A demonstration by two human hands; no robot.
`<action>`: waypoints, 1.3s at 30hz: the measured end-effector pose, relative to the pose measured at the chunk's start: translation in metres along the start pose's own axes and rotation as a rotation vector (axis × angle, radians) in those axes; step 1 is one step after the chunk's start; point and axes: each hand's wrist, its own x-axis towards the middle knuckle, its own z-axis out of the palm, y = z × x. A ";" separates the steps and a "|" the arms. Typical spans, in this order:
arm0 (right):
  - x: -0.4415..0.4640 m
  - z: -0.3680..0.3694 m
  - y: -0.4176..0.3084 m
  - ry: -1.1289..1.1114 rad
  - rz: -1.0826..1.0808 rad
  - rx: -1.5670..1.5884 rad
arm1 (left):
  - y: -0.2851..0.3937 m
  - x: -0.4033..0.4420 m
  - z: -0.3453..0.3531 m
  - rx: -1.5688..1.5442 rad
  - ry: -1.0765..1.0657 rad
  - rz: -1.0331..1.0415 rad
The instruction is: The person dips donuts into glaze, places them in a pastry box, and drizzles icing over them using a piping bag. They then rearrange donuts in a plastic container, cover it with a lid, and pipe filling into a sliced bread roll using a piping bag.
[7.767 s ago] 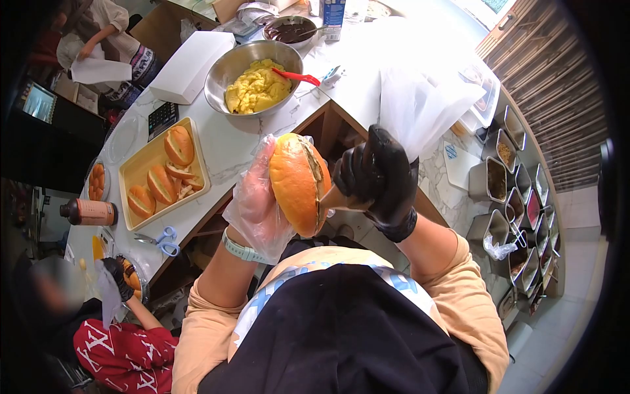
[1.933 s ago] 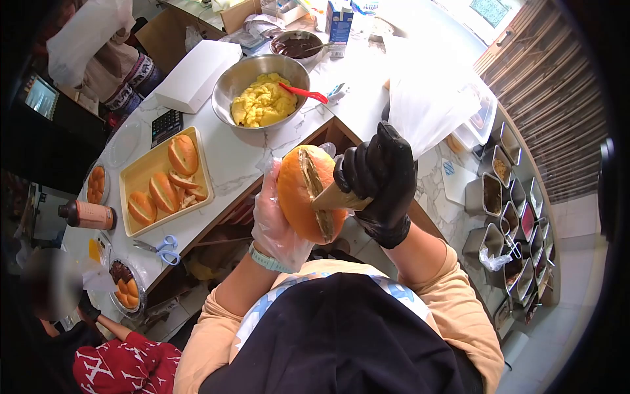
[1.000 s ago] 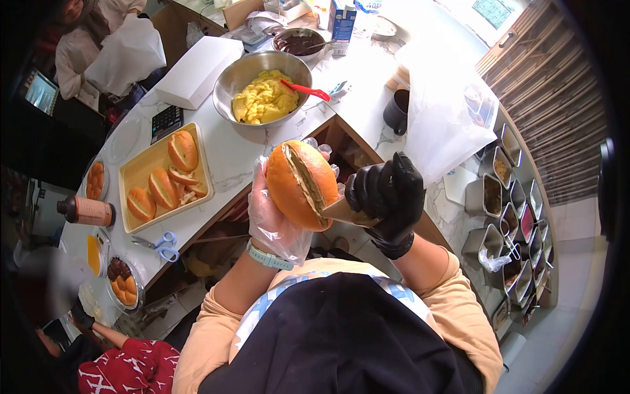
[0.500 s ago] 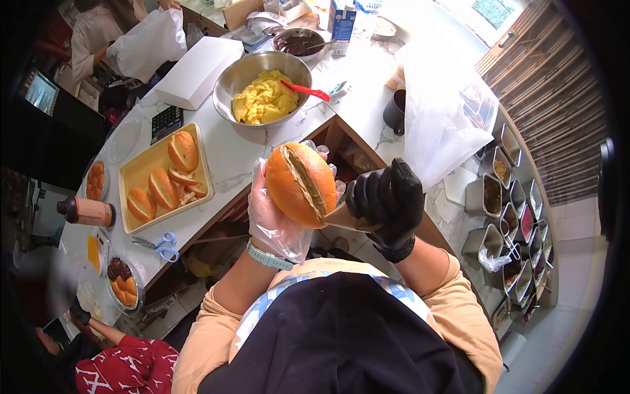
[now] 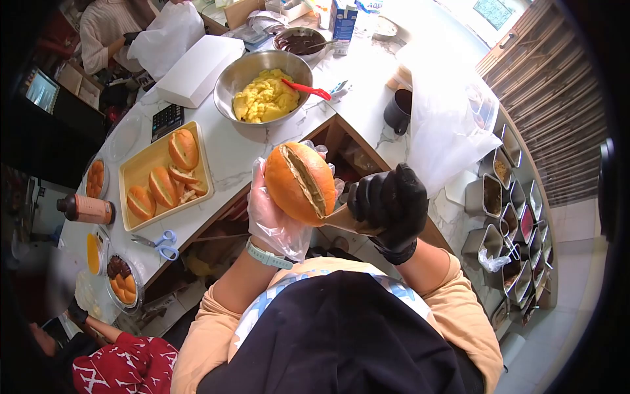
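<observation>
A split orange-brown bun [image 5: 295,182] rests in my left hand [image 5: 274,220], which wears a clear plastic glove and is wrapped round its side and underside. Greyish-brown filling shows along the slit. My right hand [image 5: 388,205], in a black glove, is closed on a piping bag [image 5: 342,218] filled with something brown; its tip touches the lower end of the slit. The bag's translucent white upper part [image 5: 449,125] spreads above that hand. Beyond the bun, a steel bowl [image 5: 225,98] holds yellow filling and a red spatula [image 5: 307,88].
A cream tray [image 5: 131,226] with cut buns, blue-handled scissors [image 5: 161,245], a brown bottle [image 5: 85,209] and a white box [image 5: 197,71] are on the left. A dark mug [image 5: 398,111] stands right of centre; steel containers [image 5: 484,197] line the right. Two other people are at the left.
Since the earliest view, the bun has turned so its slit faces up more, and the piping tip has moved to its lower end. A co-worker's white bag has moved right.
</observation>
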 end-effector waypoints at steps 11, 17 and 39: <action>0.005 0.000 -0.002 -0.089 -0.094 -0.070 | -0.002 0.000 -0.001 0.025 -0.029 0.010; 0.016 0.002 0.001 -0.039 -0.145 -0.093 | -0.002 -0.001 0.001 0.007 -0.013 0.011; 0.029 -0.002 0.005 -0.050 -0.102 0.009 | -0.002 -0.004 -0.001 0.016 -0.036 0.009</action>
